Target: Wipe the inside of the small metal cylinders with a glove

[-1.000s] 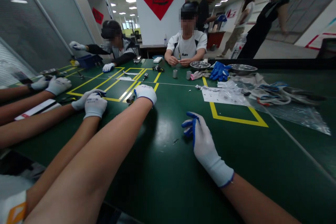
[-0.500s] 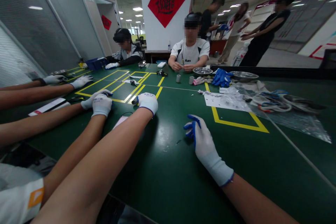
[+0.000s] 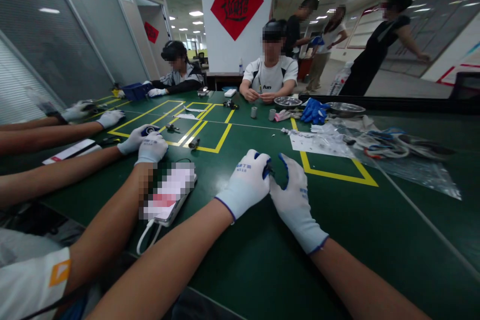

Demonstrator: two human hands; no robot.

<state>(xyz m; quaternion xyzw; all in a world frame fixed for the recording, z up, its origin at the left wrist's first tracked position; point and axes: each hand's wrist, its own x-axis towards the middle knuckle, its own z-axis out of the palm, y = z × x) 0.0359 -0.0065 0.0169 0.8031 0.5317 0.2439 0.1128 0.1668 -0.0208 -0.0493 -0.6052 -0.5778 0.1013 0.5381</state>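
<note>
Over the table (image 3: 240, 240) my two gloved hands meet in front of me. My left hand (image 3: 247, 177), in a white glove with a blue palm, is closed around a small dark part (image 3: 270, 170); its exact kind is mostly hidden by the fingers. My right hand (image 3: 294, 197), gloved alike, is right beside it with fingers curved and apart, its thumb close to the dark part. Whether the thumb touches it I cannot tell. A short dark cylindrical part (image 3: 194, 144) lies in the yellow-taped area beyond my left hand.
At my left, a co-worker's gloved hands (image 3: 150, 147) hold a round dark thing. A phone (image 3: 170, 192) with a white cable lies near my left forearm. To the right are a white sheet (image 3: 322, 144), plastic bags (image 3: 416, 172), blue gloves (image 3: 315, 111) and metal plates (image 3: 287, 101).
My left hand has come right and nearer from the taped area, now with a small dark part. My right hand has turned and shifted slightly toward it. The phone is uncovered.
</note>
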